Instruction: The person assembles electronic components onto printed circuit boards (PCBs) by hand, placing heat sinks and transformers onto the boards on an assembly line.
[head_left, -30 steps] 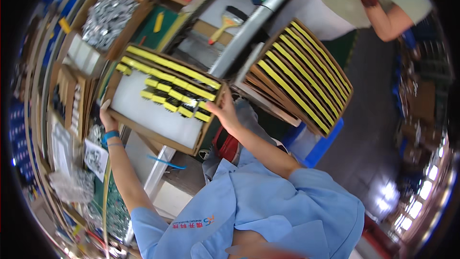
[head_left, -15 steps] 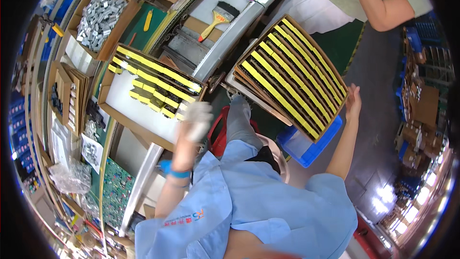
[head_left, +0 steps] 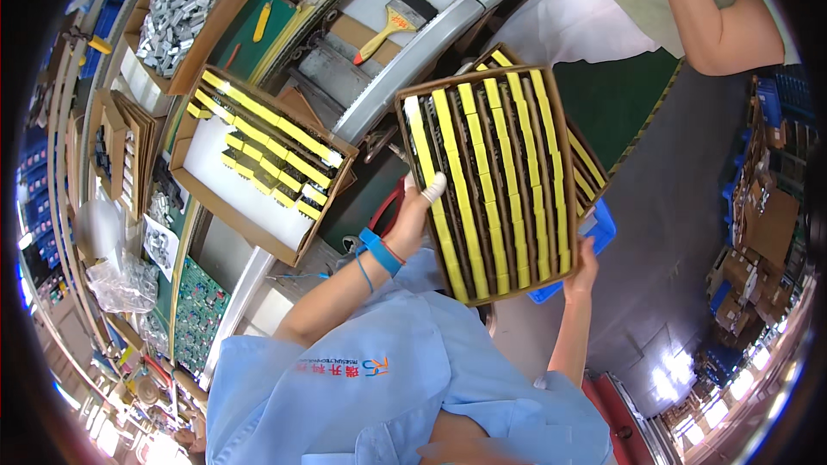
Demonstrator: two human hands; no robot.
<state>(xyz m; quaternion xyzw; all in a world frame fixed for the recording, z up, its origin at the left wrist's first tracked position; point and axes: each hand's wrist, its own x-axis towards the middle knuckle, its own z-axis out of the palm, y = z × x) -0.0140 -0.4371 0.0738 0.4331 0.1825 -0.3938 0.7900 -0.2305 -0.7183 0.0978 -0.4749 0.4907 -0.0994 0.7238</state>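
A shallow cardboard tray (head_left: 566,181) filled with long rows of yellow-topped parts (head_left: 469,189) is held up in front of me, slightly tilted. My left hand (head_left: 415,217), with white covers on its fingertips and a blue band at the wrist, grips the tray's left edge. At the lower right corner my right hand (head_left: 583,270) is closed on the rim, some fingers hidden underneath. Another tray of the same yellow parts (head_left: 588,168) lies partly covered behind it. On the bench to the left, a part-filled tray (head_left: 215,174) has yellow rows along its far side and bare white lining nearer me.
A blue bin (head_left: 603,232) sits below the trays. Along the bench are a box of grey metal pieces (head_left: 181,17), a brush (head_left: 392,26), a yellow cutter (head_left: 262,22) and a green circuit board (head_left: 202,314). Another person's arm (head_left: 702,17) is at upper right.
My left hand has moved right from the bench tray to the full tray. That top tray has been lifted off the stack and turned toward me, uncovering another one beneath.
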